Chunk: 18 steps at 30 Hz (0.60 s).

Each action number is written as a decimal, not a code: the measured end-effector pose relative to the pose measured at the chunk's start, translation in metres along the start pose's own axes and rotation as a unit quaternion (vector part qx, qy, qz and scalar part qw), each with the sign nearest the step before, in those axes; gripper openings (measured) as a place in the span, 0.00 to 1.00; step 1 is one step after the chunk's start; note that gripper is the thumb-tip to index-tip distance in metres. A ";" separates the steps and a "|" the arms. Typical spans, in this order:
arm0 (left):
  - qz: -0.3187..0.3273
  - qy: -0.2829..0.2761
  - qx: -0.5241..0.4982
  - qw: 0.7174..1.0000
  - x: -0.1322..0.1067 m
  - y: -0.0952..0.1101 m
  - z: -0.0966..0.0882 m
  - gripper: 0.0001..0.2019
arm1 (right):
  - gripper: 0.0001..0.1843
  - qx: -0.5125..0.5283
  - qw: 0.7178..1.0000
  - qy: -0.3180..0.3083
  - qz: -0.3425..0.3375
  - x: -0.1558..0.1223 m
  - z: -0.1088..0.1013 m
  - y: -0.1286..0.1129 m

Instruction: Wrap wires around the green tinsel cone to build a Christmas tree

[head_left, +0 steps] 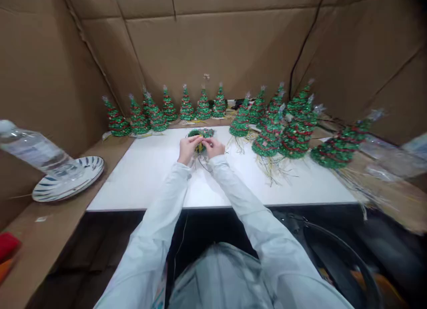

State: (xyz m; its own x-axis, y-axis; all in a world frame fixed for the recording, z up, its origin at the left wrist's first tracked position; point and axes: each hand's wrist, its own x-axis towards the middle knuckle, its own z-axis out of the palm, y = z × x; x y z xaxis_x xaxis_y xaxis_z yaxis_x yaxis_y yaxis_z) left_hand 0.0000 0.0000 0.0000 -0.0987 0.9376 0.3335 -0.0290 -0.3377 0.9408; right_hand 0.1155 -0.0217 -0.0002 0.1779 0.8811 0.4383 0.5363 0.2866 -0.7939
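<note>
Both my hands meet over the middle of the white board, fingertips pinched close together. My left hand (187, 149) is closed on thin yellow wires (199, 146). From the other side my right hand (214, 147) pinches at the same wires. Just behind and under the fingers is a small green tinsel tree (207, 133), apparently lying down, with its shape partly hidden by my hands. A dark thin wire (203, 164) curls down below my fingers onto the board.
Several upright tinsel Christmas trees (203, 105) line the back; more trees (295, 133) crowd the right, trailing loose wires (271, 168). On the left, a clear bottle (40, 151) leans over a stack of patterned plates (95, 166). Cardboard walls (213, 46) enclose the white board (140, 180).
</note>
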 end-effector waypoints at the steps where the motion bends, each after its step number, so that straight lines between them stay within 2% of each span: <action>1: -0.003 0.003 -0.003 1.000 0.000 0.000 0.000 0.15 | 0.09 -0.001 1.000 -0.003 0.000 0.000 0.000 0.000; 10: -0.021 -0.001 -0.040 0.999 -0.005 0.009 0.003 0.15 | 0.09 -0.011 1.000 0.002 -0.008 -0.003 0.000 0.000; 18: -0.027 -0.009 -0.019 0.999 -0.007 0.012 0.002 0.16 | 0.10 -0.062 0.998 -0.016 -0.027 -0.004 -0.004 -0.002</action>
State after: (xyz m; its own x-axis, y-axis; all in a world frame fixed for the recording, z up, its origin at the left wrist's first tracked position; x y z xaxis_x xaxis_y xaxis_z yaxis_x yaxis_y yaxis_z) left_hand 0.0022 -0.0104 0.0092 -0.0787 0.9558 0.2833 -0.0726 -0.2889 0.9546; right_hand 0.1173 -0.0275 0.0012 0.1208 0.8782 0.4627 0.6424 0.2862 -0.7109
